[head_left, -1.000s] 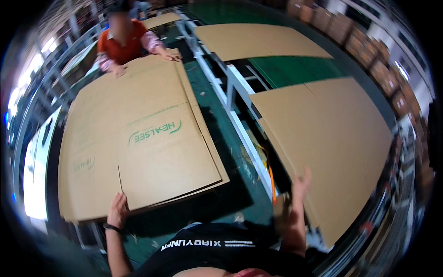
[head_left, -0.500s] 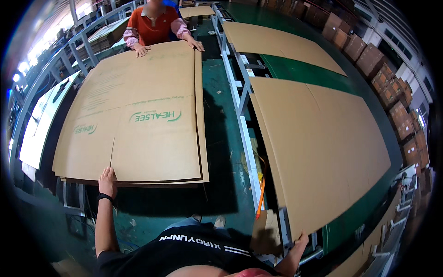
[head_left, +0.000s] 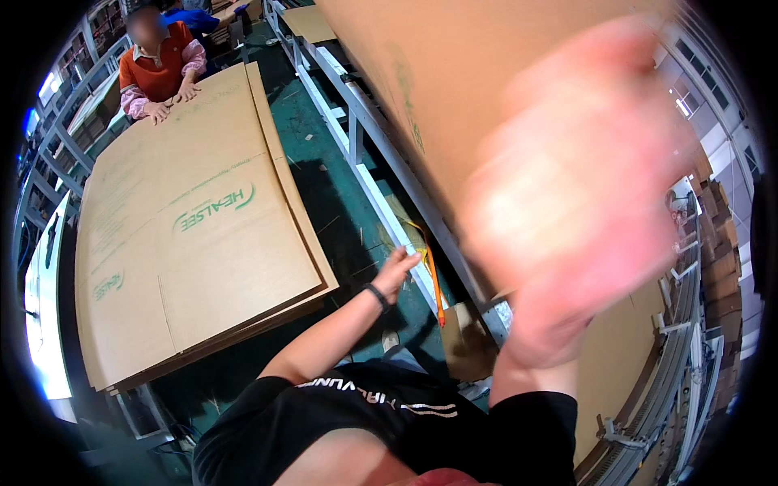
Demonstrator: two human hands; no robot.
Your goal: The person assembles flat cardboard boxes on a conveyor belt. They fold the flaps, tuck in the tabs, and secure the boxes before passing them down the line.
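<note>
My right hand point(head_left: 575, 178) is raised close in front of me and smeared by motion. It is at the edge of a large brown cardboard sheet point(head_left: 397, 49), which stands tilted up off the conveyor with faint green print on its face. My left hand point(head_left: 395, 274), with a dark band at the wrist, hovers by the conveyor's pale rail. Nothing shows in its partly bent fingers, and the thumb sticks out. To the left lies a stack of flat cardboard sheets point(head_left: 186, 186) with green print; a co-worker's hands point(head_left: 172, 101) rest on its far edge.
The metal conveyor frame point(head_left: 356, 138) runs between the stack and the lifted sheet. An orange strap point(head_left: 435, 283) hangs at the frame near a cardboard piece point(head_left: 468, 344). Roller track point(head_left: 656, 405) lies at the right, and a white board point(head_left: 49, 300) stands far left.
My right hand has risen, and a cardboard sheet from the conveyor has tilted up with it. My left hand has left the stack and moved right towards the rail. The view has turned right.
</note>
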